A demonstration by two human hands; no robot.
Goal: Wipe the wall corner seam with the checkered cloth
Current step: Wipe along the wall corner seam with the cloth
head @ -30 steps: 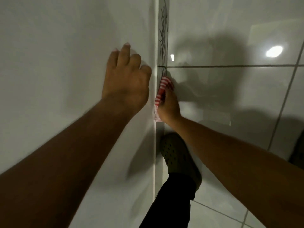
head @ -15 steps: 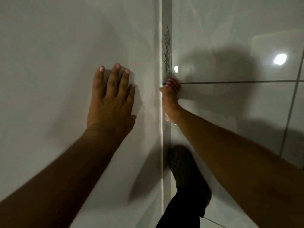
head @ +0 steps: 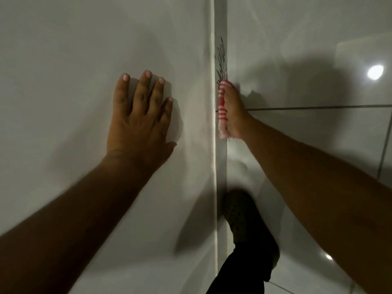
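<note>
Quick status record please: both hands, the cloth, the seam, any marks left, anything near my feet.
left hand: flat on the wall, fingers spread, holding nothing
right hand: pressing the checkered cloth into the corner seam
dark scribble marks: on the strip just above the cloth, not yet wiped
shoe: dark, on the glossy floor tile beside the seam

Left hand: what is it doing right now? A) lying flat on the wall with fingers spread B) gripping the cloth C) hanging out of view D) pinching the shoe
A: the left hand lies palm-down on the plain wall, fingers spread and holding nothing, while the right hand presses the checkered cloth into the corner seam.
</note>
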